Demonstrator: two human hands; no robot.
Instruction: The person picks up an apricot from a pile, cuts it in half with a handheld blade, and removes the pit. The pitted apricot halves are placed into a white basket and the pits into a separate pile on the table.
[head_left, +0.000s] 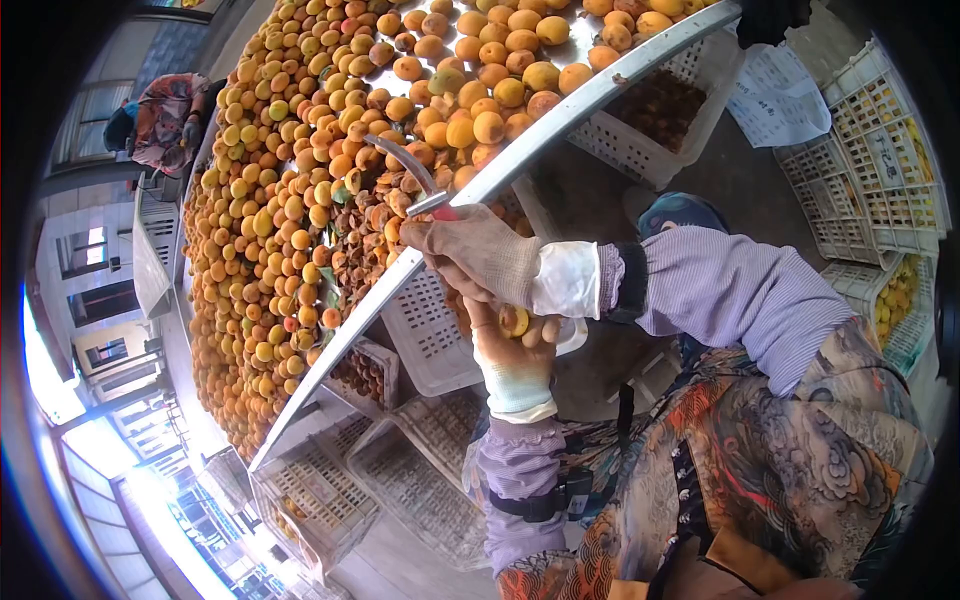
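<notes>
Gripping one curved knife (408, 161), the right hand (480, 257) closes near the table rim (560, 118); the left hand (515, 352) curls its fingers around one fruit (515, 321). One other person (168, 122) is farther off.

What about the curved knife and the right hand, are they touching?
Touching. The head view shows the red handle of the curved knife running into the closed right hand.

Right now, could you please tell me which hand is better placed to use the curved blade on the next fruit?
Right, I would say: the right hand grips the curved blade, which extends over the heaped fruit, while the left hand holds a piece of fruit.
</notes>
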